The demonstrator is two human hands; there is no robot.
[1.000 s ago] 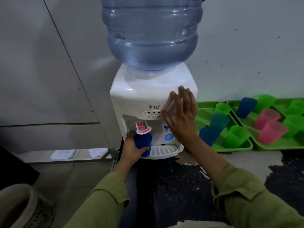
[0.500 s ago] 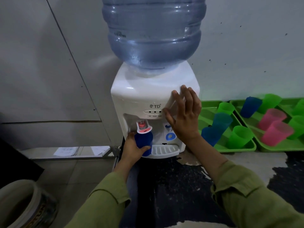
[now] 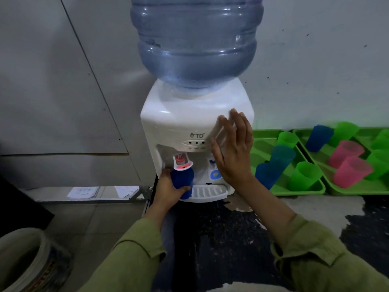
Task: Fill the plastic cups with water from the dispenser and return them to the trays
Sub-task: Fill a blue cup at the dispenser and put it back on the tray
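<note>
A white dispenser [image 3: 185, 121] with a big blue water bottle [image 3: 196, 41] on top stands on the dark counter. My left hand [image 3: 166, 188] grips a blue cup [image 3: 182, 181] and holds it against the red tap lever [image 3: 181, 162], above the white drip tray [image 3: 207, 193]. My right hand [image 3: 233, 148] rests flat with straight fingers on the dispenser's front right corner, partly covering the blue tap [image 3: 215, 174]. Two green trays [image 3: 303, 190] [image 3: 345, 191] to the right hold several green, blue and pink cups.
The dark speckled counter [image 3: 221, 239] runs toward me, with a pale worn patch on its right. A grey wall panel is on the left, papers [image 3: 84, 191] lie on a low ledge, and a round bucket [image 3: 23, 260] sits at the bottom left.
The view has shifted slightly. Both hands hold their places: the left keeps the blue cup at the red tap, the right stays flat on the dispenser.
</note>
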